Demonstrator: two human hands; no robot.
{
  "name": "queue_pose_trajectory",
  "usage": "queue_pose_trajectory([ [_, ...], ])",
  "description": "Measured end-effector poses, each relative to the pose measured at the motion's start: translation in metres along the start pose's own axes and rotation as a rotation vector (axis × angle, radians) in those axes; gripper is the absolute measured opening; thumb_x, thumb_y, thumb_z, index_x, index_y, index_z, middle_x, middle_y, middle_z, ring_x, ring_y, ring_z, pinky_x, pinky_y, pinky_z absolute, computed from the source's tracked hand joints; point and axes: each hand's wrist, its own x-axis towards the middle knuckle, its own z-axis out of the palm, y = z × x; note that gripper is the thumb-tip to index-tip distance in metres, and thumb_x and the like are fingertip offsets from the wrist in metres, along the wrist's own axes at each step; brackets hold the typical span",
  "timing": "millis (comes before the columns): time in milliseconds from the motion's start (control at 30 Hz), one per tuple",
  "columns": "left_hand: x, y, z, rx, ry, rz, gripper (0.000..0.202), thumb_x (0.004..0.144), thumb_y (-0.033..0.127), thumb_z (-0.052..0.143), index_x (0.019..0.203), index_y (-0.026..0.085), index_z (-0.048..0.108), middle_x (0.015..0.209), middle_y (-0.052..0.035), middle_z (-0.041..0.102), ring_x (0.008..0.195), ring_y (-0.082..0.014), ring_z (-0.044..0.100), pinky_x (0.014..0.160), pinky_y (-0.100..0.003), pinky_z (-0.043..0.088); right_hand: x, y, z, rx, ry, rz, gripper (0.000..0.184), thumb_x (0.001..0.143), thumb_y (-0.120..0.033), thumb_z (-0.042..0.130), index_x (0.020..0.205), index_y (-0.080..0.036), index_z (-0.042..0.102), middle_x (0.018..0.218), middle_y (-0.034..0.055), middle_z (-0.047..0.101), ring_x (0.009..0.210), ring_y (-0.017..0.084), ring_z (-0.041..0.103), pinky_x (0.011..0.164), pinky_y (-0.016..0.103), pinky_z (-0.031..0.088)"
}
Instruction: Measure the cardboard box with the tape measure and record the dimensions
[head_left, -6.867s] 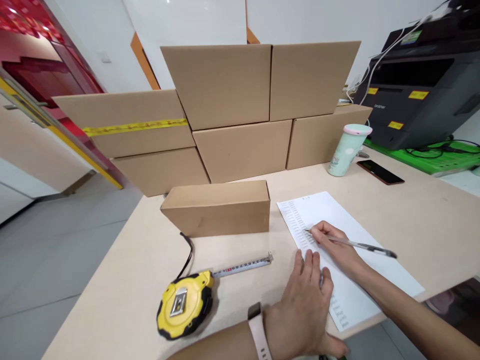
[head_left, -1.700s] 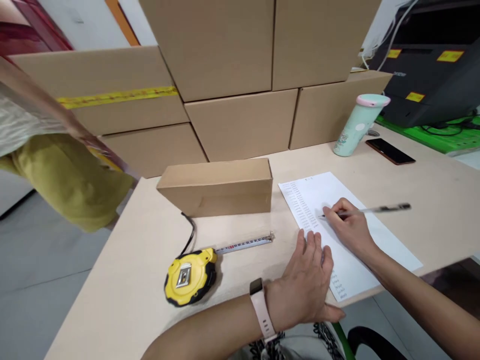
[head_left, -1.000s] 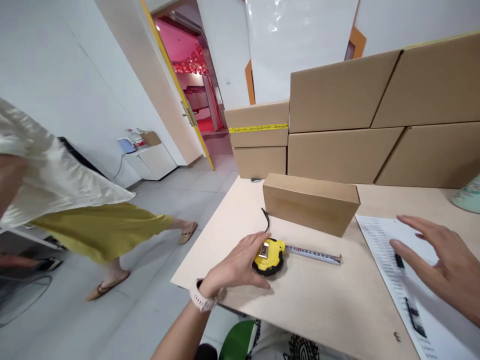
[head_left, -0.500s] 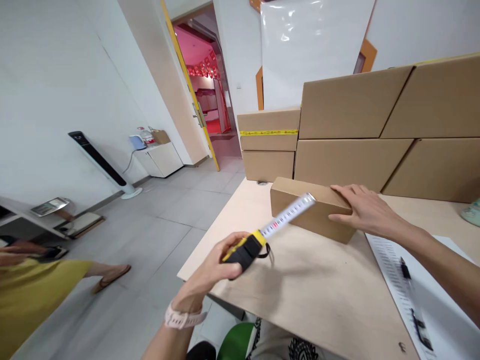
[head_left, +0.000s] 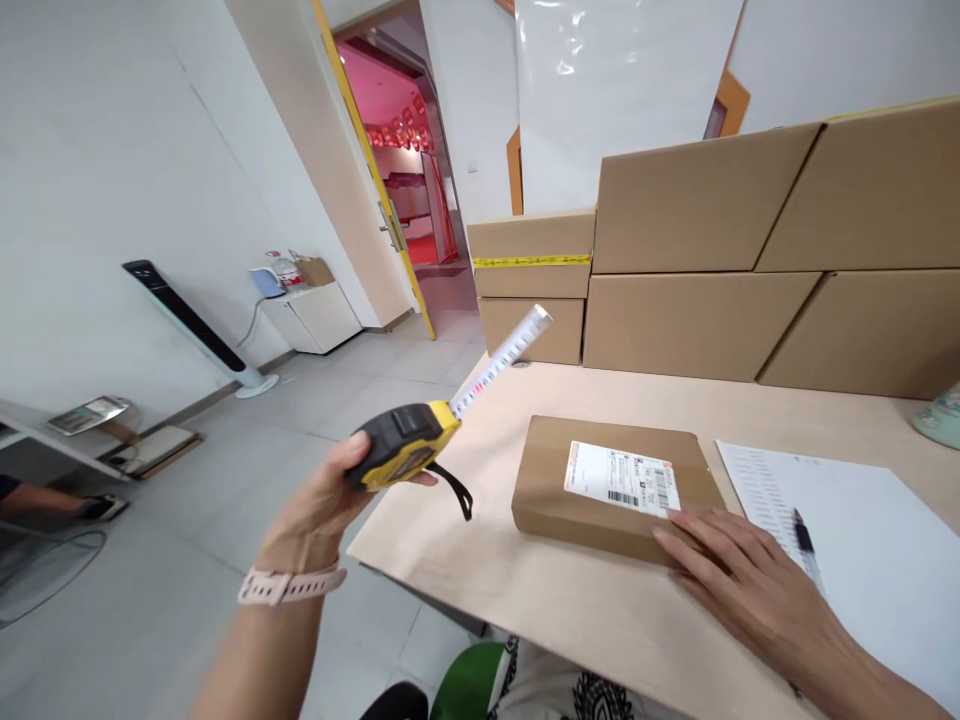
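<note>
My left hand (head_left: 322, 505) is raised off the table edge, fingers wrapped round a yellow and black tape measure (head_left: 405, 447). A short length of its blade (head_left: 501, 360) sticks up and to the right. My right hand (head_left: 739, 580) lies flat, fingers spread, touching the near right corner of a small cardboard box (head_left: 600, 487). The box lies flat with a white shipping label (head_left: 622, 478) facing up. To its right is a printed sheet (head_left: 847, 540) with a pen (head_left: 806, 545) lying on it.
Large cardboard boxes (head_left: 697, 270) are stacked along the back of the table (head_left: 525, 600); one carries yellow tape. A mint cup (head_left: 941, 415) shows at the right edge. On the left are a tower fan (head_left: 195, 325), a white cabinet (head_left: 315, 315) and an open doorway.
The small box went from standing on edge to lying flat, nearer me, label up. My right hand slid to its near corner. My left hand lifted the tape measure higher and leftward.
</note>
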Motion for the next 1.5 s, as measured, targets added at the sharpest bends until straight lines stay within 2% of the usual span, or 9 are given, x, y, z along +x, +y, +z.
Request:
queue_pose_trajectory([
  [100, 0.017, -0.003, 0.001, 0.187, -0.266, -0.097, 0.052, 0.075, 0.057, 0.065, 0.105, 0.016, 0.073, 0.092, -0.0102, 0.073, 0.071, -0.0201, 0.062, 0.058, -0.029, 0.055, 0.008, 0.008, -0.011, 0.209, 0.037, 0.252, 0.049, 0.092, -0.032, 0.053, 0.140, -0.031, 0.045, 0.123, 0.0090, 0.064, 0.109, 0.028, 0.062, 0.085, 0.043, 0.054],
  [200, 0.037, 0.000, 0.016, 0.292, -0.384, -0.170, 0.056, 0.074, 0.052, 0.069, 0.114, 0.013, 0.069, 0.099, -0.0120, 0.069, 0.071, -0.0159, 0.057, 0.055, -0.022, 0.049, 0.025, 0.019, -0.020, 0.466, 0.024, 0.627, 0.049, 0.093, -0.039, 0.053, 0.140, -0.032, 0.043, 0.127, 0.0105, 0.062, 0.106, 0.027, 0.065, 0.080, 0.039, 0.058],
  [267, 0.051, 0.000, 0.028, 0.349, -0.444, -0.207, 0.054, 0.075, 0.050, 0.069, 0.113, 0.012, 0.070, 0.096, -0.0113, 0.068, 0.069, -0.0133, 0.053, 0.052, -0.019, 0.045, 0.038, 0.025, -0.022, 0.677, 0.012, 0.723, 0.058, 0.091, -0.042, 0.056, 0.145, -0.033, 0.036, 0.136, 0.0108, 0.056, 0.108, 0.026, 0.065, 0.081, 0.038, 0.059],
  [400, 0.078, -0.012, 0.045, 0.393, -0.502, -0.246, 0.046, 0.077, 0.050, 0.067, 0.103, 0.013, 0.072, 0.086, -0.0075, 0.066, 0.065, -0.0116, 0.051, 0.046, -0.017, 0.042, 0.060, 0.030, -0.015, 0.892, -0.009, 0.709, 0.069, 0.082, -0.044, 0.067, 0.144, -0.034, 0.040, 0.142, 0.0101, 0.053, 0.112, 0.026, 0.063, 0.090, 0.041, 0.056],
  [533, 0.096, -0.027, 0.055, 0.393, -0.550, -0.280, 0.042, 0.078, 0.052, 0.064, 0.096, 0.014, 0.072, 0.082, -0.0060, 0.065, 0.062, -0.0118, 0.053, 0.042, -0.018, 0.043, 0.073, 0.030, -0.009, 0.843, -0.039, 0.673, 0.036, 0.083, -0.046, 0.065, 0.115, -0.029, 0.069, 0.112, 0.0068, 0.071, 0.095, 0.022, 0.068, 0.079, 0.035, 0.058],
  [667, 0.104, -0.032, 0.057, 0.388, -0.580, -0.307, 0.042, 0.079, 0.053, 0.063, 0.094, 0.015, 0.070, 0.080, -0.0056, 0.065, 0.059, -0.0117, 0.054, 0.041, -0.018, 0.044, 0.068, 0.045, -0.012, 0.823, -0.019, 0.616, 0.021, 0.085, -0.044, 0.063, 0.084, -0.027, 0.076, 0.092, 0.0050, 0.072, 0.085, 0.020, 0.067, 0.076, 0.032, 0.054],
  [933, 0.108, -0.030, 0.009, 0.418, -0.492, -0.284, 0.045, 0.082, 0.055, 0.059, 0.093, 0.013, 0.068, 0.074, -0.0047, 0.062, 0.055, -0.0113, 0.050, 0.040, -0.018, 0.041, 0.020, 0.078, -0.009, 0.766, 0.068, 1.009, 0.028, 0.071, -0.052, 0.073, 0.081, -0.026, 0.077, 0.099, 0.0059, 0.075, 0.094, 0.026, 0.068, 0.083, 0.036, 0.054],
  [1300, 0.113, -0.071, -0.024, 0.287, -0.441, -0.247, 0.049, 0.085, 0.059, 0.056, 0.097, 0.012, 0.063, 0.071, -0.0013, 0.059, 0.052, -0.0081, 0.048, 0.039, -0.018, 0.035, 0.007, 0.068, 0.004, 0.741, 0.043, 0.784, 0.020, 0.083, -0.042, 0.067, 0.094, -0.032, 0.078, 0.114, 0.0050, 0.072, 0.106, 0.026, 0.066, 0.096, 0.043, 0.052],
  [1500, 0.114, -0.100, -0.042, 0.158, -0.366, -0.246, 0.035, 0.095, 0.047, 0.050, 0.104, 0.014, 0.060, 0.082, -0.0006, 0.061, 0.058, -0.0088, 0.055, 0.052, -0.023, 0.048, -0.001, 0.067, 0.010, 0.718, 0.078, 0.741, 0.020, 0.086, -0.041, 0.063, 0.096, -0.032, 0.078, 0.116, 0.0055, 0.067, 0.108, 0.025, 0.063, 0.089, 0.039, 0.053],
])
